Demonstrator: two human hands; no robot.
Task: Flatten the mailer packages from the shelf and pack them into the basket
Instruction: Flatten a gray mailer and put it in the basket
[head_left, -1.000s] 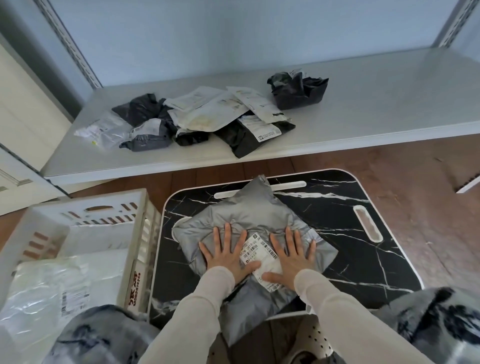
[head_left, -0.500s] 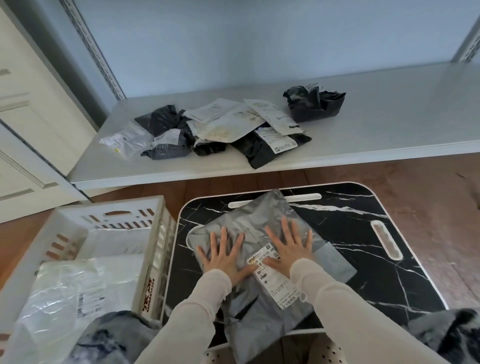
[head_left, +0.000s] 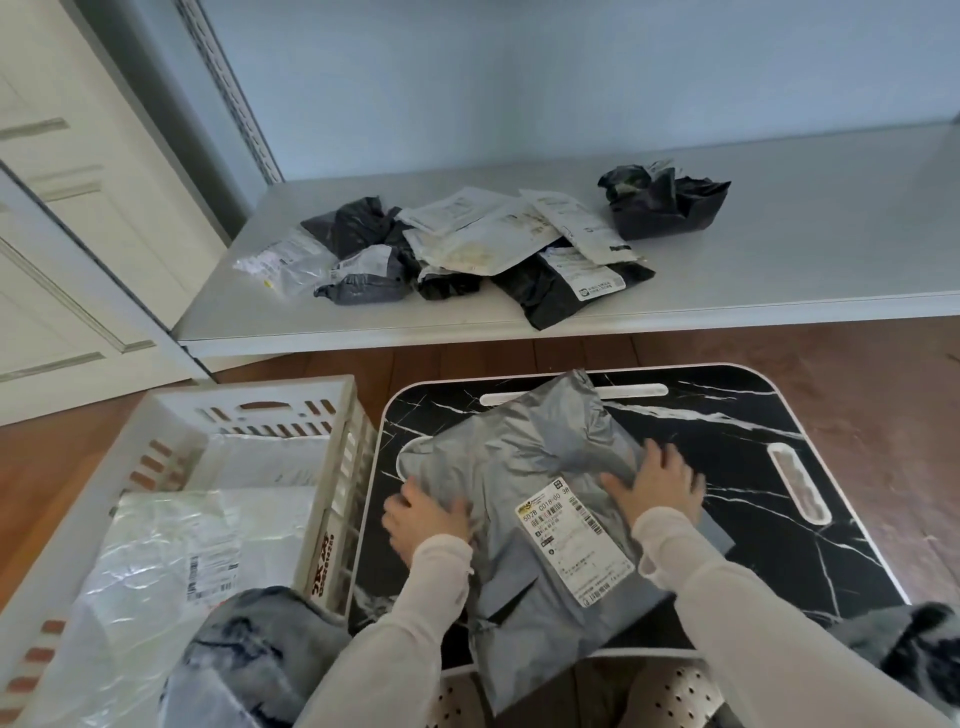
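- A long, close-fitting left sleeve (head_left: 395, 623) and a matching right sleeve (head_left: 753, 623), both pale cream, cover the arms.
- Each sleeve ends in a plain, snug cuff at the wrist, just behind the left hand (head_left: 426, 519) and the right hand (head_left: 657, 486).
- The sleeve cloth is thin and smooth, with soft creases along the forearms.
- Fuzzy cloth (head_left: 249, 639) mottled grey, black and white covers the knees, outward of each sleeve and nearer the body than the hands. Whether it is trousers cannot be told.
- Pale beige shoes (head_left: 680, 691) dotted with round holes show between the forearms, behind the hands.
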